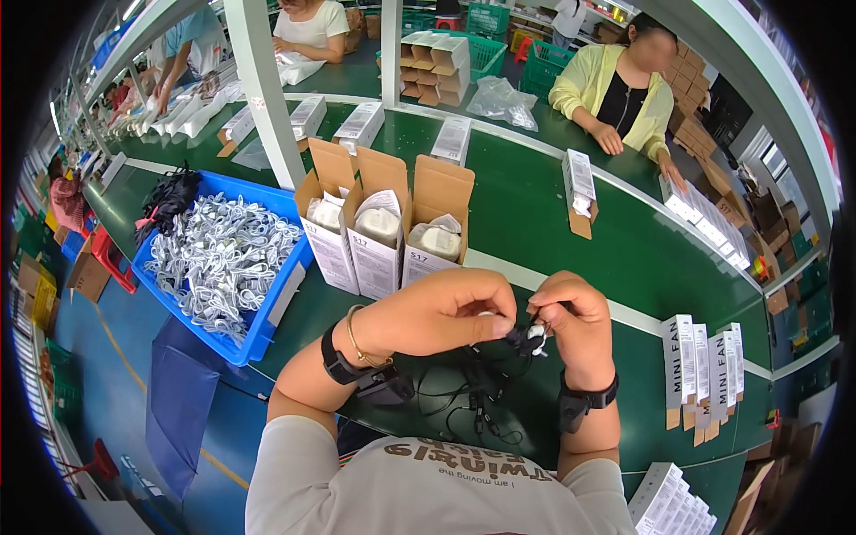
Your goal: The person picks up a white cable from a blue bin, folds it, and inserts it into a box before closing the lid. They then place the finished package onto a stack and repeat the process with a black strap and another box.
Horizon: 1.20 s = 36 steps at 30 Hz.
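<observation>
Head view: both hands on one black cord (520, 340), three cartons (375, 262) open

We see the left hand (446, 310) and the right hand (576, 314) close together above the green worktop (334, 325), in front of the cartons. The left thumb and fingertips are pinched on the black cord; the right thumb and forefinger grip it from the other side, with a small white piece (537, 333) just below them. Whether cord and piece are joined, we cannot tell.

We judge this handling to be partway through. A heap of dark cords (482, 392) lies at the worktop's near edge, between the forearms, so much looks left to handle.

The cartons stand side by side toward the worktop's far edge, each with a pale rounded item (378, 226) inside and its flap raised: filled at least in part, to our eye, but not closed. At the worktop's left edge a blue bin (241, 354) holds a large pile of pale cables (218, 254). By the right edge lie slim white boxes (682, 361) with brown flaps showing at their near ends, so we take those as unsealed too; how full they are we cannot tell.
</observation>
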### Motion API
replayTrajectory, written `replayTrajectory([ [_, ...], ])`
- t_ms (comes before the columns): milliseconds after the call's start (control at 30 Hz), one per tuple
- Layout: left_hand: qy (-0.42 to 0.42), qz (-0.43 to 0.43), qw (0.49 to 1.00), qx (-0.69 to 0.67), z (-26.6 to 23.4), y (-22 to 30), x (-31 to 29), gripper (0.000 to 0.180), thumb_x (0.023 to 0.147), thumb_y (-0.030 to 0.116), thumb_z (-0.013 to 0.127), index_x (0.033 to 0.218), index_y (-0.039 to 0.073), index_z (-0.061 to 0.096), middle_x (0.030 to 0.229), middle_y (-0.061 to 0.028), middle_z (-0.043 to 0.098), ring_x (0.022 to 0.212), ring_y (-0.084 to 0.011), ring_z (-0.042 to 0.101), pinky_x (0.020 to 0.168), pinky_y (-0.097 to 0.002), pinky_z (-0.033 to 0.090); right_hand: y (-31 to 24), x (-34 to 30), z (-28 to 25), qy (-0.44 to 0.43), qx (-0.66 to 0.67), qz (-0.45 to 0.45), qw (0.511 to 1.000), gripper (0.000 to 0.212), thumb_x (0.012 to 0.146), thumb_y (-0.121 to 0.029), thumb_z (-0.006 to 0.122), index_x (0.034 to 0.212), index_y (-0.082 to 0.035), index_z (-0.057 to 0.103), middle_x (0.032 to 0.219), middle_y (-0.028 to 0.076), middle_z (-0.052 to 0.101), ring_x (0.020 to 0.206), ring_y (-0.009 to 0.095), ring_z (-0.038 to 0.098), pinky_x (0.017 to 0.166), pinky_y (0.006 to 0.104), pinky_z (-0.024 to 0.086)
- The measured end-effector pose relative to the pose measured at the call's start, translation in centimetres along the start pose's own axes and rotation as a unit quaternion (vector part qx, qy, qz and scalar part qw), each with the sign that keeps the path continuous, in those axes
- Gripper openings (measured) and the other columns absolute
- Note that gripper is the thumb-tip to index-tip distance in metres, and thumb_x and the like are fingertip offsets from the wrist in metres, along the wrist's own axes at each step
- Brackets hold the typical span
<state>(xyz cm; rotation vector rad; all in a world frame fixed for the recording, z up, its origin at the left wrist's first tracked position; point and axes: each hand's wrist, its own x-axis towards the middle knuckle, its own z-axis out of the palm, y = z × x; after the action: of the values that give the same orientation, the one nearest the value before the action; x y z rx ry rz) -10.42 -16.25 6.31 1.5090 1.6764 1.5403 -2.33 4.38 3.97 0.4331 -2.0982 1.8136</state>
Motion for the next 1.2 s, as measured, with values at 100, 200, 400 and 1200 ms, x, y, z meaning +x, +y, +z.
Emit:
replayTrajectory([
  [100,0.090,-0.057,0.957,-0.271,0.6,0.2,0.2,0.008,0.092,0.010,0.057,0.087,0.004,0.056,0.078,-0.0009,0.050,0.067,-0.0064,0.049,0.058,-0.0274,0.043,1.4,0.0,0.8,-0.005,0.165,-0.027,0.986,0.013,0.087,-0.009,0.062,0.098,-0.002,0.063,0.095,0.009,0.062,0.081,0.017,0.060,0.070,0.0273,0.048],
  [200,0.204,0.027,0.966,-0.157,2.2,-0.6,0.6,0.005,0.089,0.008,0.059,0.089,0.004,0.056,0.081,-0.0028,0.051,0.065,-0.0090,0.050,0.057,-0.0273,0.043,1.5,-0.7,2.5,0.010,0.258,0.072,0.964,0.026,0.095,-0.019,0.053,0.113,-0.002,0.058,0.108,0.011,0.061,0.095,0.019,0.060,0.083,0.0298,0.048],
  [400,0.236,0.211,0.833,0.453,2.0,-1.0,0.2,0.016,0.080,0.005,0.064,0.095,0.005,0.057,0.088,-0.0072,0.053,0.068,-0.0171,0.054,0.059,-0.0292,0.045,0.2,-0.5,5.4,0.057,0.313,0.064,0.946,0.041,0.098,-0.027,0.048,0.127,0.001,0.048,0.119,0.012,0.057,0.104,0.020,0.059,0.090,0.0324,0.047],
  [1200,0.207,0.125,0.901,0.360,-2.5,1.4,-3.0,0.080,0.072,0.005,0.072,0.140,0.004,0.029,0.126,-0.0209,0.045,0.114,-0.0382,0.047,0.093,-0.0411,0.042,-4.3,4.3,3.6,-0.206,-0.508,-0.122,0.828,0.025,0.084,-0.010,0.059,0.108,-0.003,0.057,0.098,0.014,0.062,0.094,0.033,0.058,0.102,0.0476,0.034],
])
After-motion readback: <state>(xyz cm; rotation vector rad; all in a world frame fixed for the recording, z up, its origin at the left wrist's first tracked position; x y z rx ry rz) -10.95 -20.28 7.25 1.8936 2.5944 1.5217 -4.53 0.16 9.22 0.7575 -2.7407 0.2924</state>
